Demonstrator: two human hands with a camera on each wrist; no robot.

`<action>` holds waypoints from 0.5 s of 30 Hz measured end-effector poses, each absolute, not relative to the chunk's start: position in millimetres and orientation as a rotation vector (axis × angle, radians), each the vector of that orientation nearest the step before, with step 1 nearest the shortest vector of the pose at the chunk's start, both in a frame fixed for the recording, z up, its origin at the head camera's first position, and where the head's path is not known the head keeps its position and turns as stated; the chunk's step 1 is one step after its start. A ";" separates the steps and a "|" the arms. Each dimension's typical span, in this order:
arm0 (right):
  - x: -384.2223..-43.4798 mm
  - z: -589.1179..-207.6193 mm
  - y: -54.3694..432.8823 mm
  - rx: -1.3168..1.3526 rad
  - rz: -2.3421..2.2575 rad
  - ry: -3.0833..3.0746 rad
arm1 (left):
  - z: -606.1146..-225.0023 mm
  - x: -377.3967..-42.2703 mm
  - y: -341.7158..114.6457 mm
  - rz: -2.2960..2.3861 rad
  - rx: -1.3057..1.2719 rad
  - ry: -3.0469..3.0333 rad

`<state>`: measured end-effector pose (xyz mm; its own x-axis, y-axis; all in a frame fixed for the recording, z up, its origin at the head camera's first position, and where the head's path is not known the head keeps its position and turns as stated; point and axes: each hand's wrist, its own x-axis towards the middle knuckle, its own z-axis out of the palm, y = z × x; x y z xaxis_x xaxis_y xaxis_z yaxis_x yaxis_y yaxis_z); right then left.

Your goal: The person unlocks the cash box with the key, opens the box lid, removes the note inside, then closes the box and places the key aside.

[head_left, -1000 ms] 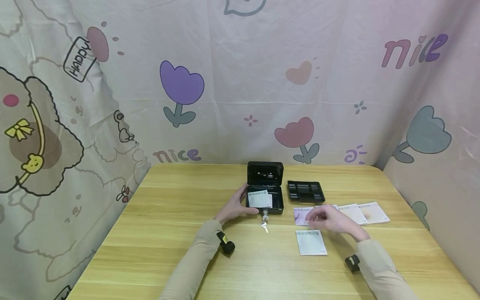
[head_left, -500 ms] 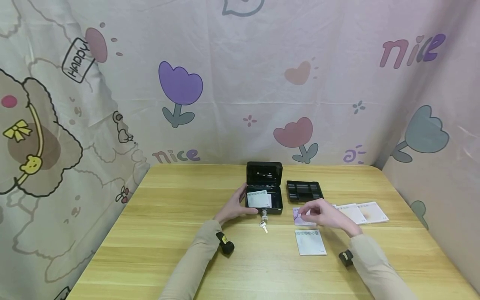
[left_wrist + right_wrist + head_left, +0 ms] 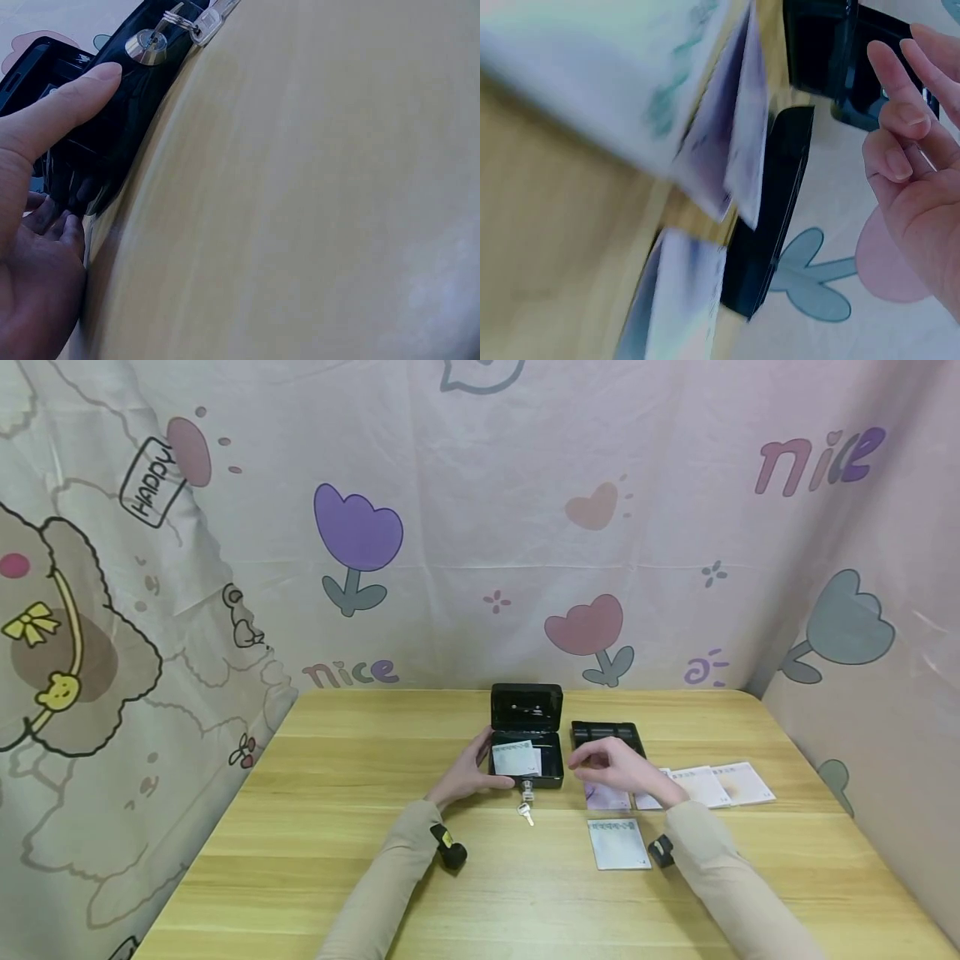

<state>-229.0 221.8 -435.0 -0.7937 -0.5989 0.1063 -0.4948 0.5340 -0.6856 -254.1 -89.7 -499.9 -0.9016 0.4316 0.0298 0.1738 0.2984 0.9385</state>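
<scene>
A black cash box (image 3: 551,768) stands with its lid (image 3: 527,706) up, and greenish banknotes (image 3: 513,758) lie inside. My left hand (image 3: 467,775) holds the box at its left front corner. In the left wrist view the thumb lies over the front rim beside the lock (image 3: 146,47), from which keys (image 3: 208,28) hang. My right hand (image 3: 618,768) hovers just right of the box, above purple banknotes (image 3: 606,797). Seen from the right wrist, its fingers are loosely bent with nothing visible between them. It partly hides a black compartment tray (image 3: 603,733) in the head view.
A pale green stack of banknotes (image 3: 619,845) lies nearer the front. Further right rest more pale stacks of notes (image 3: 701,787) in a row, the last one yellowish (image 3: 742,782). A printed cloth (image 3: 450,527) hangs behind the wooden table (image 3: 375,752).
My right hand has moved left from over the note stacks toward the box, and now covers part of the tray. The left hand stays at the box.
</scene>
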 end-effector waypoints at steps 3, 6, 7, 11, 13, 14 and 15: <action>-235.6 -434.2 212.4 -0.929 -1.110 2.636 | -499.7 -254.0 -89.6 1.643 0.554 2.342; -241.7 -433.9 203.3 -0.901 -1.120 2.644 | -499.4 -253.8 -89.5 1.640 0.547 2.347; -244.1 -434.5 200.6 -0.896 -1.127 2.647 | -499.4 -254.0 -89.3 1.641 0.545 2.348; -251.6 -435.0 189.3 -0.861 -1.134 2.660 | -500.0 -254.5 -89.2 1.647 0.542 2.344; -255.3 -435.7 184.0 -0.856 -1.126 2.667 | -500.8 -254.9 -89.1 1.651 0.544 2.341; -256.7 -435.7 181.5 -0.858 -1.121 2.667 | -501.1 -254.9 -89.1 1.651 0.544 2.341; -258.4 -436.6 179.4 -0.858 -1.119 2.667 | -501.6 -255.3 -89.0 1.653 0.546 2.340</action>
